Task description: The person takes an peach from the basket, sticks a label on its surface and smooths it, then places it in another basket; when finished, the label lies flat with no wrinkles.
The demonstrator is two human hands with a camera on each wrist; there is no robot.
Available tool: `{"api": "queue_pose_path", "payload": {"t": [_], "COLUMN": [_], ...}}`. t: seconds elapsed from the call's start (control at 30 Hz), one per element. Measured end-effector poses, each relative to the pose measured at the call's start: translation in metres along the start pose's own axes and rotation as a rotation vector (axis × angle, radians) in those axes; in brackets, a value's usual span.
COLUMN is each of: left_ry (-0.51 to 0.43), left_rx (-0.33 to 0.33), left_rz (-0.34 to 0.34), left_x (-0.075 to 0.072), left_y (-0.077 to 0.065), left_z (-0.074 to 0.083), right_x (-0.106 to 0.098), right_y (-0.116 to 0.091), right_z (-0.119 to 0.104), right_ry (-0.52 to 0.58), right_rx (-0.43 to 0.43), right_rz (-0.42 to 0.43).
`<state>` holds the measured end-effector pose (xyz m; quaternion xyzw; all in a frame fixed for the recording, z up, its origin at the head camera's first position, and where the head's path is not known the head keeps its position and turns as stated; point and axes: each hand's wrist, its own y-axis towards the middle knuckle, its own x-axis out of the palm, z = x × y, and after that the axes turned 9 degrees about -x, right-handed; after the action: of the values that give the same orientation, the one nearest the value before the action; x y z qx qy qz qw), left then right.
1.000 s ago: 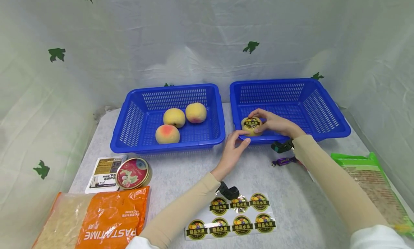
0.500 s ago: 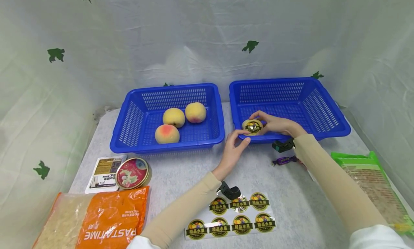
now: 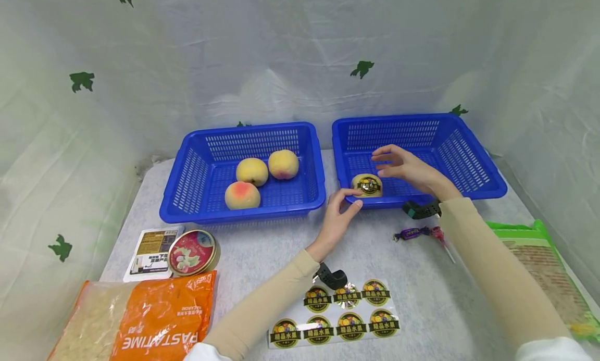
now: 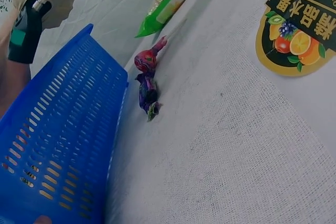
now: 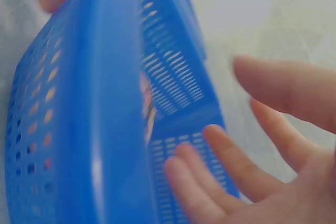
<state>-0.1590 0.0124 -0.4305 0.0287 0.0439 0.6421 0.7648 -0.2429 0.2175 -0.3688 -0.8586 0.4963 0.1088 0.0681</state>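
My left hand (image 3: 338, 215) grips the front left corner of the right blue basket (image 3: 473, 158), thumb outside the rim and fingers over it. Inside that corner sits a peach (image 3: 373, 192) with a round black and gold sticker (image 3: 368, 184) facing up. My right hand (image 3: 409, 168) hovers over the same basket, just right of the peach and apart from it, fingers spread with nothing between them. In the right wrist view, the basket wall hides most of the peach. Below the hands lies a sheet of round stickers (image 3: 335, 319).
The left blue basket (image 3: 187, 215) holds three peaches (image 3: 242, 195). A purple wrapped candy (image 3: 410, 233) and a lollipop (image 3: 438, 234) lie before the right basket. A round tin (image 3: 191, 252), a flat white pack (image 3: 149, 254) and an orange macaroni bag (image 3: 164, 314) are left; a green-edged bag (image 3: 539, 257), right.
My right hand has let go of the stickered peach and moved up and right. The peach has turned slightly and stays in the corner. My left hand stays on the rim.
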Motion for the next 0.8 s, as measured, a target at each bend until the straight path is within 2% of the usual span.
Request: {"api": "queue_pose_path", "payload": {"t": [0.1,0.3,0.53,0.8], "left_ry": [0.022,0.034,0.112,0.109], "left_rx": [-0.004,-0.01,-0.015,-0.112], "left_rz": [0.002,-0.052,-0.177,-0.333], "left_x": [0.0,-0.006,-0.02,-0.05], "left_y": [0.004,-0.006,-0.018,-0.047], "left_z": [-0.012,0.013,0.031,0.043], "right_x": [0.001,0.01,0.029,0.055], "right_y": [-0.008,-0.023,-0.039,-0.05], "right_z": [-0.008,-0.021,-0.033,-0.037], "right_ry": [0.053,0.115,0.096,0.118], "right_rx": [-0.035,-0.127,-0.185,-0.238], "right_rz": [0.061,0.102,0.063,-0.021]}}
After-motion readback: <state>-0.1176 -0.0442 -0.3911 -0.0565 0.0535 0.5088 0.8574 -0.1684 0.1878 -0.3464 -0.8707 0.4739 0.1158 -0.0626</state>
